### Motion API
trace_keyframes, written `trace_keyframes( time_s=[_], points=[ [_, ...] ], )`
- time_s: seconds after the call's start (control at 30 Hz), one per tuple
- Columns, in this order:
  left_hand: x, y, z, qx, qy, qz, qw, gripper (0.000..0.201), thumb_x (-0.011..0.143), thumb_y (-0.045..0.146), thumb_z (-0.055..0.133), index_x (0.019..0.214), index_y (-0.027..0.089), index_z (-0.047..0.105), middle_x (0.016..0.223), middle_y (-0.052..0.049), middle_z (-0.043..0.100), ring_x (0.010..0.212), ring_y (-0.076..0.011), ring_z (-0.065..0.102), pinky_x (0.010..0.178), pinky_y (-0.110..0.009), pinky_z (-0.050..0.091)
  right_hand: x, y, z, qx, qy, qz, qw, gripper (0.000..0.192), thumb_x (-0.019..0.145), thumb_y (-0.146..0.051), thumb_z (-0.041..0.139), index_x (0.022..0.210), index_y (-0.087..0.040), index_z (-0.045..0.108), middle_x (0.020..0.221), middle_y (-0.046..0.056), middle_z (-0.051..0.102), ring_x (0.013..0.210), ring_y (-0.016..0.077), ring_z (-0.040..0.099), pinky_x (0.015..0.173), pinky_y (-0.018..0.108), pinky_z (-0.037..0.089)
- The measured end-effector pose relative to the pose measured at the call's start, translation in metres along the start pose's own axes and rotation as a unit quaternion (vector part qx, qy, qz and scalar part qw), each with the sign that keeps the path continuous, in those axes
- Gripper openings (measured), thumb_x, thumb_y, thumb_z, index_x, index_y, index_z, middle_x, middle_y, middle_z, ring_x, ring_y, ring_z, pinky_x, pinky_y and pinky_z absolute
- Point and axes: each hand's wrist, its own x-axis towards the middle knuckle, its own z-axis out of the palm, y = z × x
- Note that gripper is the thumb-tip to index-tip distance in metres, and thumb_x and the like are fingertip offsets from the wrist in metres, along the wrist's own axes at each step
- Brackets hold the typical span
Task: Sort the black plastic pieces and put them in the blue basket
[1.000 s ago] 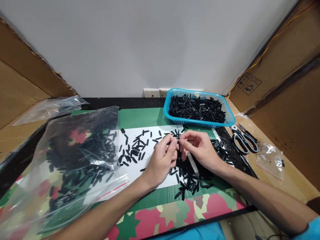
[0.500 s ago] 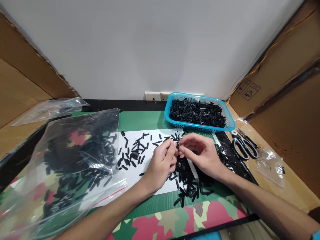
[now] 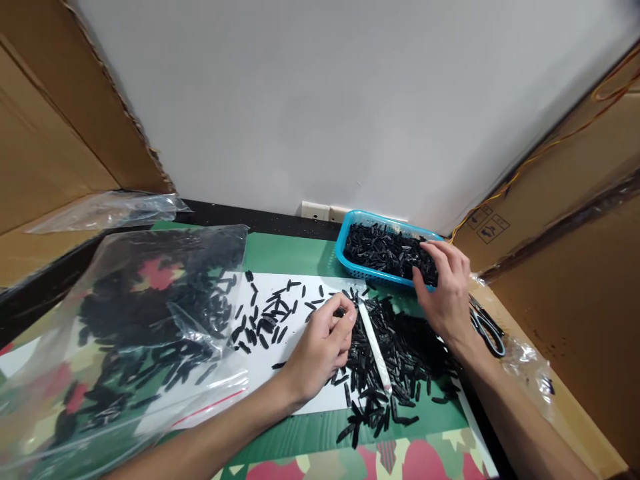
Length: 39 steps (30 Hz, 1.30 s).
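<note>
Head view: two hands over loose parts.
Left hand (image 3: 323,343): pinches small black part (image 3: 339,312) at its fingertips.
Right hand (image 3: 447,287): fingers spread, resting on blue basket (image 3: 350,230) rim.

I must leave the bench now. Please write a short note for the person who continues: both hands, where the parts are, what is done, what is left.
Left hand: grip closed on one small black part, above the white sheet.
Right hand: fingers spread at the near rim of the blue basket, on its black parts; whether it holds one cannot be told.
Done: basket well filled.
Left: loose pile with a white stick on it, scattered parts, full plastic bag.
</note>
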Motion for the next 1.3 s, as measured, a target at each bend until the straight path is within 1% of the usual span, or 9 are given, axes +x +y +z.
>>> trace_keyframes(
  time_s=[0.13,0.23,0.3,0.4,0.57,0.83,1.07,1.2,1.3],
  points=[
    [-0.001,0.004,0.001,-0.013,0.005,-0.011,1.000,0.032,0.102,0.059,0.053,0.099,0.028,0.044,0.059,0.013,0.033,0.040,-0.0046,0.022,0.034,-0.010,0.015,-0.011,-0.029,-0.001,0.115,-0.042,-0.061,0.991,0.035,0.098,-0.008,0.063,0.129,-0.023,0.064,0.128,0.014,0.068,0.122,0.0307,0.063,0.105,0.054,0.053],
    [-0.002,0.005,0.003,-0.030,0.006,-0.029,0.999,0.035,0.103,0.064,0.045,0.103,0.029,0.042,0.059,0.012,0.035,0.039,-0.0053,0.023,0.034,-0.011,0.014,-0.024,-0.061,-0.004,0.196,-0.095,-0.180,0.959,0.033,0.094,-0.003,0.066,0.122,-0.022,0.066,0.109,0.011,0.073,0.107,0.0275,0.065,0.094,0.046,0.055],
    [-0.002,0.004,0.003,-0.037,0.000,-0.030,0.999,0.039,0.103,0.069,0.039,0.106,0.029,0.042,0.057,0.012,0.036,0.038,-0.0054,0.023,0.034,-0.011,0.015,-0.031,-0.078,-0.004,0.251,-0.131,-0.202,0.938,0.028,0.095,-0.007,0.068,0.120,-0.020,0.066,0.104,0.010,0.075,0.098,0.0251,0.065,0.087,0.042,0.055],
    [-0.003,0.001,0.003,-0.032,-0.023,-0.017,0.999,0.050,0.101,0.076,0.030,0.112,0.029,0.043,0.057,0.011,0.038,0.038,-0.0059,0.024,0.035,-0.013,0.019,-0.038,-0.092,-0.003,0.313,-0.175,-0.165,0.919,0.025,0.099,-0.014,0.069,0.123,-0.019,0.065,0.104,0.009,0.076,0.094,0.0238,0.065,0.084,0.040,0.053],
    [-0.004,0.001,0.003,-0.035,-0.039,-0.030,0.998,0.055,0.099,0.079,0.033,0.116,0.028,0.045,0.064,0.010,0.039,0.045,-0.0061,0.026,0.038,-0.012,0.019,-0.034,-0.090,-0.005,0.372,-0.216,-0.056,0.901,0.018,0.101,-0.013,0.064,0.117,-0.020,0.066,0.099,0.006,0.073,0.093,0.0220,0.064,0.085,0.040,0.050],
    [-0.003,0.009,0.008,-0.039,-0.014,-0.060,0.997,0.043,0.103,0.070,0.040,0.111,0.028,0.043,0.065,0.011,0.035,0.045,-0.0036,0.025,0.042,-0.011,0.017,-0.028,-0.082,-0.007,0.384,-0.259,-0.055,0.885,0.007,0.103,-0.018,0.066,0.105,-0.022,0.072,0.105,0.007,0.071,0.097,0.0221,0.060,0.086,0.038,0.053],
    [-0.004,0.007,0.007,-0.031,-0.026,-0.059,0.997,0.046,0.102,0.072,0.042,0.113,0.028,0.043,0.064,0.011,0.034,0.047,-0.0046,0.021,0.042,-0.014,0.016,-0.022,-0.081,-0.012,0.348,-0.324,-0.037,0.879,0.002,0.101,-0.024,0.070,0.102,-0.022,0.071,0.108,0.007,0.071,0.097,0.0230,0.056,0.085,0.039,0.052],
    [-0.003,0.003,0.007,-0.030,-0.033,-0.060,0.997,0.046,0.101,0.072,0.045,0.116,0.028,0.044,0.068,0.010,0.035,0.050,-0.0051,0.025,0.043,-0.012,0.019,-0.020,-0.082,-0.013,0.350,-0.356,-0.023,0.866,0.015,0.105,-0.018,0.061,0.090,-0.021,0.062,0.098,0.006,0.067,0.091,0.0220,0.054,0.081,0.036,0.050],
    [-0.002,0.004,0.007,-0.022,-0.021,-0.051,0.998,0.045,0.101,0.071,0.045,0.118,0.029,0.043,0.070,0.010,0.037,0.048,-0.0046,0.026,0.042,-0.010,0.020,-0.019,-0.080,-0.013,0.392,-0.342,-0.002,0.854,0.015,0.106,-0.017,0.057,0.092,-0.021,0.059,0.097,0.004,0.063,0.093,0.0205,0.056,0.083,0.034,0.049]
  ],
)
